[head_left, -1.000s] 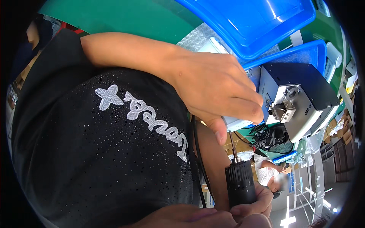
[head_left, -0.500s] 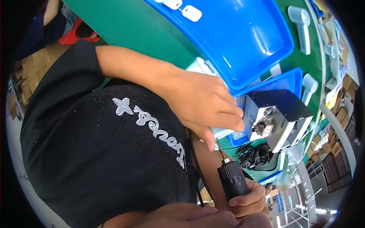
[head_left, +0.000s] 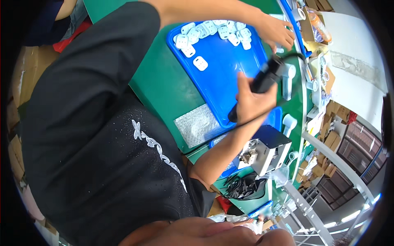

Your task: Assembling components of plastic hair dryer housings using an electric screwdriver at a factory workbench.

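Observation:
A black electric screwdriver [head_left: 266, 78] is wrapped in my right hand [head_left: 256, 100], tilted above the right side of a large blue tray [head_left: 242, 78]. Its cord curves round beside my forearm. Past the tray's far right corner reaches my left hand [head_left: 277, 33], its fingers loosely apart and slightly blurred. Close below those fingers is a small white part [head_left: 280, 50]; whether they touch is hard to see. Several white squarish plates with holes lie in the tray, one plate [head_left: 200, 63] away from the rest.
White handle-shaped housings, such as this housing [head_left: 288, 82] and another housing [head_left: 289, 123], lie along the green table [head_left: 160, 82]. Bubble wrap [head_left: 197, 125] is at the tray's near edge. A black-and-silver machine [head_left: 266, 149] stands by bundled black cables [head_left: 244, 186].
My left hand has left the screwdriver bit and a whitish piece there, reaching out to the far side. My right hand has lifted the screwdriver over the tray. The view has shifted.

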`<state>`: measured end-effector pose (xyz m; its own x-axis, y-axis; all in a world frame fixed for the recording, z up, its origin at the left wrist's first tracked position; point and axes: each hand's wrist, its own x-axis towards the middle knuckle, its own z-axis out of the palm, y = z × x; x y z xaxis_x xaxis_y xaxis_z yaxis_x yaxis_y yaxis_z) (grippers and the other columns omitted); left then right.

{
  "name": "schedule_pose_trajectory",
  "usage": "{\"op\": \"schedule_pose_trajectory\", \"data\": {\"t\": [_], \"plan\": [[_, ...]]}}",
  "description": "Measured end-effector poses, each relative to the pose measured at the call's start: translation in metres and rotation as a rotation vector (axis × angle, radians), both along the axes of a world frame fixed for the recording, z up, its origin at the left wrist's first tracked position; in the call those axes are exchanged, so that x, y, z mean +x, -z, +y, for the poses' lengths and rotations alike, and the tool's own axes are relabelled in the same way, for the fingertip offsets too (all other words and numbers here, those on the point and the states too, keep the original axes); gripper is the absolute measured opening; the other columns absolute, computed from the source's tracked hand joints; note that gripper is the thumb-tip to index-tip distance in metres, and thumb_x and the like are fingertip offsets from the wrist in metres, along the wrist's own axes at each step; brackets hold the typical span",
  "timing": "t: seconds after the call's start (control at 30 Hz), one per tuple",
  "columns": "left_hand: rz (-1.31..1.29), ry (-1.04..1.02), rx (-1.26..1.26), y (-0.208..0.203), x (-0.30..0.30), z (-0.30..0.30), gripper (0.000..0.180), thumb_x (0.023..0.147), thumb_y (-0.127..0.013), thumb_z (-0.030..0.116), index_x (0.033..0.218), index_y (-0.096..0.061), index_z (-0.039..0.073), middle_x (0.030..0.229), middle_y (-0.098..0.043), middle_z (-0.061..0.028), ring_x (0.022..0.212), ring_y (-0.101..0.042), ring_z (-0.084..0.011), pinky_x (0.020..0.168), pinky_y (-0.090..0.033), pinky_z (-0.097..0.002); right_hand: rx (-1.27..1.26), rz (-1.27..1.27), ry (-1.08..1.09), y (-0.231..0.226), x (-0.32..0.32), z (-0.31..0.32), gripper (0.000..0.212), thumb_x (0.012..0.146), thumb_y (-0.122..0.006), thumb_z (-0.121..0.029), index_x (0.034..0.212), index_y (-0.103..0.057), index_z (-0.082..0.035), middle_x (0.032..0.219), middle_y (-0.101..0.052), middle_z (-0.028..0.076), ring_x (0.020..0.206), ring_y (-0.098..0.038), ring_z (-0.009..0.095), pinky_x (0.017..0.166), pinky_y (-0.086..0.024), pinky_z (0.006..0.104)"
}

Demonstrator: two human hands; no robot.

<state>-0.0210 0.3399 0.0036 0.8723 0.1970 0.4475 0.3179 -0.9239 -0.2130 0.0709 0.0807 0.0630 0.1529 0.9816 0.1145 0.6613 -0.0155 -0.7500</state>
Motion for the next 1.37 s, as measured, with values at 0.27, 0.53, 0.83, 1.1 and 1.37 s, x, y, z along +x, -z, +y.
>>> {"op": "schedule_pose_trajectory", "data": {"t": [0.27,0.53,0.83,1.1,1.37], "plan": [[-0.624,-0.888,-0.016,-0.013,-0.191,-0.131,0.079,0.072,-0.078,0.036,0.137,-0.045,0.005,0.136,-0.042,-0.02,0.129,-0.038,-0.0389,0.104,-0.029,-0.0554,-0.274,-0.353,-0.405,0.008,-0.059,0.008,0.059,0.072,-0.084,-0.016,0.119,-0.051,-0.003,0.1,-0.068,0.023,0.092,-0.067,0.043,0.077,-0.053,0.0497],[-0.286,-1.277,-0.126,0.024,-0.337,-0.224,0.066,0.072,-0.077,0.015,0.133,-0.051,0.008,0.129,-0.053,-0.0151,0.111,-0.057,-0.0309,0.094,-0.046,-0.0434,-0.226,-0.383,-0.381,0.029,-0.071,0.009,0.055,0.071,-0.084,-0.017,0.115,-0.055,-0.001,0.09,-0.069,0.024,0.086,-0.068,0.043,0.075,-0.053,0.0488],[-0.894,-0.438,0.019,-0.037,-0.27,-0.246,0.064,0.082,-0.077,0.049,0.112,-0.054,-0.002,0.098,-0.064,-0.0179,0.086,-0.064,-0.0278,0.081,-0.054,-0.0432,-0.135,0.526,-0.207,-0.037,-0.002,-0.052,0.078,0.063,-0.095,-0.026,0.123,-0.051,-0.001,0.081,-0.063,0.004,0.07,-0.059,0.013,0.064,-0.048,0.0273],[-0.912,0.486,-1.311,-0.022,-0.067,-0.332,0.102,0.06,-0.086,0.065,0.123,-0.04,-0.002,0.101,-0.057,-0.0113,0.079,-0.06,-0.0221,0.065,-0.047,-0.0323,-0.095,1.026,0.276,-0.049,0.001,-0.156,0.092,0.056,-0.098,-0.035,0.123,-0.048,0.004,0.07,-0.055,-0.001,0.067,-0.055,0.009,0.061,-0.041,0.022],[-0.45,0.691,-1.284,-0.007,-0.009,-0.328,0.063,0.086,-0.071,0.046,0.122,-0.04,0.004,0.104,-0.057,-0.016,0.09,-0.06,-0.0345,0.078,-0.048,-0.0446,-0.025,0.825,0.36,0.004,0.027,-0.198,0.101,0.071,-0.091,-0.033,0.144,-0.031,0.004,0.126,-0.05,0.013,0.113,-0.052,0.02,0.099,-0.043,0.0326]]}}
